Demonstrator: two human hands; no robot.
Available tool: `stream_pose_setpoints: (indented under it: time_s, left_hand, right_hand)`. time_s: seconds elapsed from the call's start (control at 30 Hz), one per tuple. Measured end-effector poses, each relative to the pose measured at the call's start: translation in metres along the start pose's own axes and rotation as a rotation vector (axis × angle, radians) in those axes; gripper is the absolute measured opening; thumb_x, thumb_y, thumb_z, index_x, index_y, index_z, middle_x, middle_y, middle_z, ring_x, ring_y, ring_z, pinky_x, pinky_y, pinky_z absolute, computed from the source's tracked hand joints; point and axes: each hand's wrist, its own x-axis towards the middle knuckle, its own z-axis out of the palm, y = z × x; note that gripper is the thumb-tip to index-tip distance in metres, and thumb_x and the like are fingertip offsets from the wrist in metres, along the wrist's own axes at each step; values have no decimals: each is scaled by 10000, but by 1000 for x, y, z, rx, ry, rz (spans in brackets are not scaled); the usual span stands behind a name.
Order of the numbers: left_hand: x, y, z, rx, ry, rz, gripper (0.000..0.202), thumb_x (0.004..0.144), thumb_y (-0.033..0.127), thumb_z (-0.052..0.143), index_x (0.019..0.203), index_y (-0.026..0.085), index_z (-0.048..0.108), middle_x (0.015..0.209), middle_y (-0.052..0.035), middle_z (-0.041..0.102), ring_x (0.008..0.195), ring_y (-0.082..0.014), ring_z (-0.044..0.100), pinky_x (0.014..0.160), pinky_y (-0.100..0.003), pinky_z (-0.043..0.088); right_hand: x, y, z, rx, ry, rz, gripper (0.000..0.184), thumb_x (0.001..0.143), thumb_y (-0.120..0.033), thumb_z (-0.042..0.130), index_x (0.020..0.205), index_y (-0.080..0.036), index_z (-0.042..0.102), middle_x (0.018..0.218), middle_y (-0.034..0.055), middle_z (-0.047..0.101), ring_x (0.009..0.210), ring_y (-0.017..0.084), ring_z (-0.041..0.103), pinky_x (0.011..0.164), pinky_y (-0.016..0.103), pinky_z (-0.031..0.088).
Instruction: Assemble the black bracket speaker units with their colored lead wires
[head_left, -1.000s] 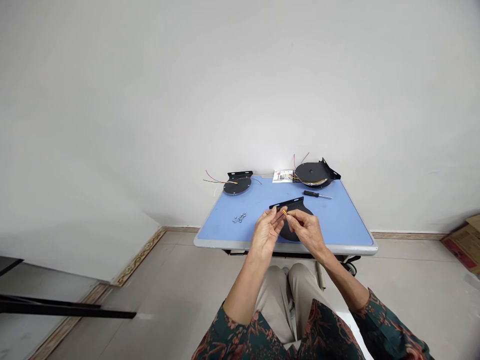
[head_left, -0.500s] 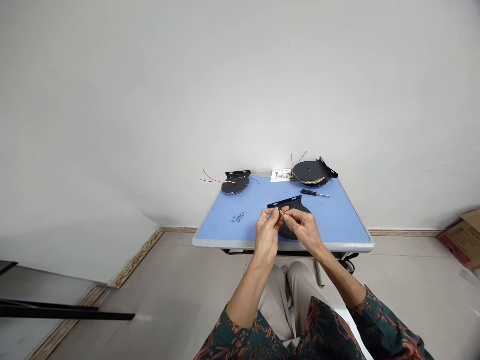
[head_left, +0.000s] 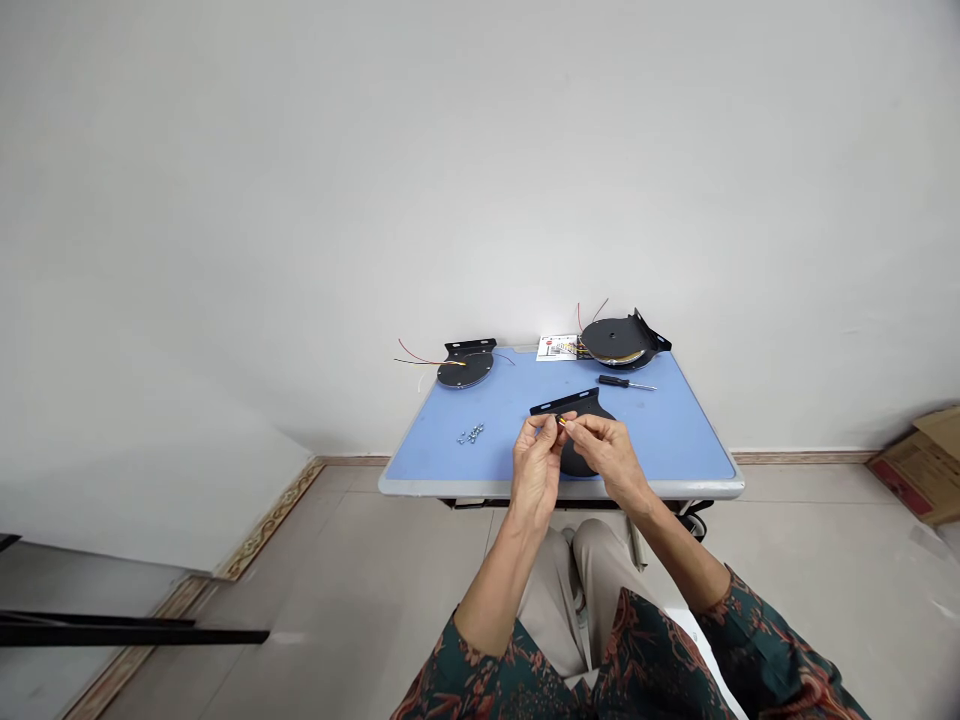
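My left hand (head_left: 535, 462) is closed with its fingertips pinched on a small dark piece with yellow and red wires (head_left: 561, 422). From the other side, my right hand (head_left: 609, 455) pinches the same wires between thumb and fingers. Both hands are raised over a black round plate with a slotted bracket (head_left: 582, 464), which lies near the front edge of the blue table (head_left: 420, 462) and is partly hidden by them. The far end of the wires is hidden by my fingers.
Several small screws (head_left: 472, 434) lie left of my hands. A black-handled screwdriver (head_left: 626, 383) lies behind them. At the back are a wired disc plate (head_left: 466, 371), a printed sheet (head_left: 553, 347) and a stacked disc assembly (head_left: 615, 342). A cardboard box (head_left: 922, 468) stands right.
The view has shifted slightly, so the table sits a little further left. Both hands keep their pinch on the small wires, with only slight finger movement.
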Motion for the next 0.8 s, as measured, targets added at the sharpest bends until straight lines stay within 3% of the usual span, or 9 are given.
stream_pose_setpoints:
  time_s: [0.2, 0.4, 0.6, 0.8]
  left_hand:
    - [3, -3, -1, 6, -4, -31, 418, 627, 338, 951, 905, 140, 710, 891, -46, 769, 806, -120, 691, 832, -243, 509]
    - [6, -6, -1, -36, 2, -81, 311, 704, 302, 910, 891, 154, 710, 944, -43, 771, 760, -92, 670, 824, -231, 514]
    - [4, -10, 1, -64, 41, -101, 253, 752, 275, 875, 891, 163, 696, 971, -48, 771, 810, -106, 688, 839, -236, 517]
    - [1, -7, 4, -61, 34, -70, 368, 642, 315, 946, 872, 163, 703, 918, -46, 783, 787, -112, 693, 805, -235, 521]
  right_hand:
    - [1, -6, -2, 119, -28, 139, 408, 705, -543, 757, 655, -154, 645, 475, -101, 283, 428, 33, 144, 422, 243, 53]
    - [1, -7, -1, 221, -1, 187, 409, 669, -527, 794, 644, -154, 628, 473, -116, 271, 413, 16, 137, 410, 226, 59]
    - [1, -3, 0, 192, 33, 145, 420, 680, -544, 798, 672, -148, 658, 475, -100, 314, 428, 27, 164, 418, 233, 74]
    - [0, 2, 0, 68, 27, -2, 377, 767, -501, 745, 658, -153, 650, 540, -61, 378, 513, 61, 253, 478, 242, 189]
